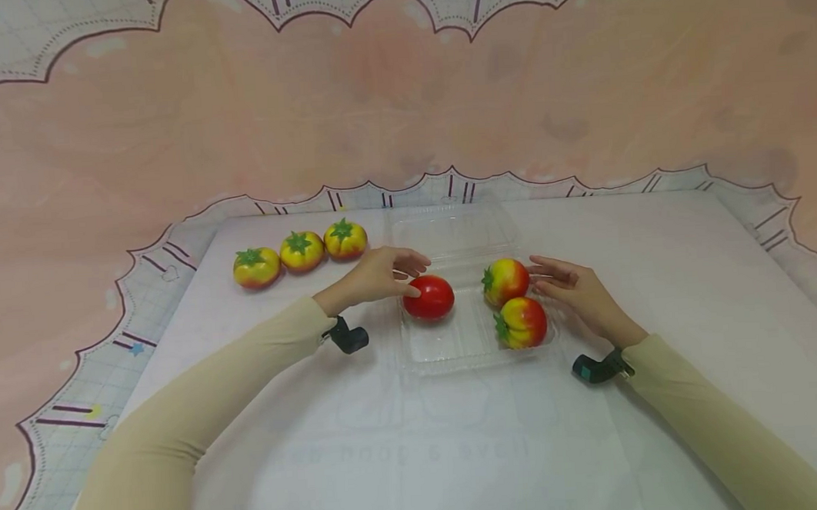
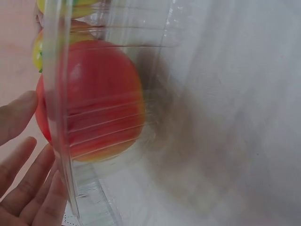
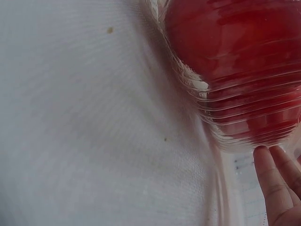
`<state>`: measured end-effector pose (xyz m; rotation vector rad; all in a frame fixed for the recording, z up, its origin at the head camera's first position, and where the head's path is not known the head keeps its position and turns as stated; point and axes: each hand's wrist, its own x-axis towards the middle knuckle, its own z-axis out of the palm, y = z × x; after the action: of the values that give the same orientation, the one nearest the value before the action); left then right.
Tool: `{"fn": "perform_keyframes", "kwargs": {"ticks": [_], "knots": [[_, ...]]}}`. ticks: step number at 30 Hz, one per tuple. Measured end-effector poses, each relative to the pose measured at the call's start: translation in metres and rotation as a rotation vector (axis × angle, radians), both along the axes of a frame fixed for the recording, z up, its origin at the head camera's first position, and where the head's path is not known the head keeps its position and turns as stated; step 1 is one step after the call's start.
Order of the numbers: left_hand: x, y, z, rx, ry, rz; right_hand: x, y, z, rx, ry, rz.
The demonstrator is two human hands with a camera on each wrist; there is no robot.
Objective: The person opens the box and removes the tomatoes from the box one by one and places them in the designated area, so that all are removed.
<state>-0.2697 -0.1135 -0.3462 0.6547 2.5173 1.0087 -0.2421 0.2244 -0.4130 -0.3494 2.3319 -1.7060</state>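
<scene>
A clear plastic clamshell box [image 1: 448,349] lies with its lid [image 1: 452,229] folded back. In its left half sits a red tomato [image 1: 428,298], red side up. Over the box's left edge, my left hand [image 1: 382,274] has its thumb tip at this tomato and its fingers loosely spread behind it. Along the right wall, one red-yellow tomato [image 1: 506,281] lies behind another red-yellow tomato [image 1: 521,323], their green leafy tops turned left. My right hand [image 1: 577,296] is beside the rear one, fingers extended; in the right wrist view its fingertips are right at the ribbed wall.
Three yellow tomatoes with green tops stand in a slanting row at the back left: a left one [image 1: 257,268], a middle one [image 1: 302,251] and a right one [image 1: 345,239]. A white cloth [image 1: 419,455] covers the table, and a patterned curtain [image 1: 401,109] hangs behind.
</scene>
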Motion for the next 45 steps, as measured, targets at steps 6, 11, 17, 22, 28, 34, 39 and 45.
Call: {"fn": "perform_keyframes", "kwargs": {"ticks": [6,11,17,22,28,34,39,45], "knots": [[-0.0012,0.0002,-0.0008,-0.005,-0.007,-0.029,0.0002,-0.0005,0.0006,-0.001,0.0,-0.003],[-0.0012,0.0012,-0.0005,-0.01,-0.007,-0.044,0.0003,-0.0006,0.0005,0.008,0.001,-0.006],[-0.001,0.0016,-0.0008,-0.026,-0.007,-0.071,0.0004,-0.0006,-0.0003,0.016,-0.006,-0.013],[-0.0013,0.0005,-0.0029,-0.038,0.0,-0.106,0.0007,-0.0006,-0.0006,0.024,-0.006,-0.017],[-0.0021,-0.0007,-0.0061,-0.038,0.021,-0.142,0.0013,-0.0012,0.0002,0.015,-0.001,-0.011],[-0.0014,-0.0008,-0.0052,-0.022,0.028,-0.171,0.0015,-0.0019,0.0005,-0.002,-0.005,-0.009],[-0.0005,-0.0004,-0.0046,0.006,0.013,-0.178,0.0017,-0.0027,0.0006,-0.006,-0.002,-0.01],[0.0005,0.0005,-0.0051,0.046,0.02,-0.194,0.0009,-0.002,0.0001,-0.002,0.007,-0.005]]}}
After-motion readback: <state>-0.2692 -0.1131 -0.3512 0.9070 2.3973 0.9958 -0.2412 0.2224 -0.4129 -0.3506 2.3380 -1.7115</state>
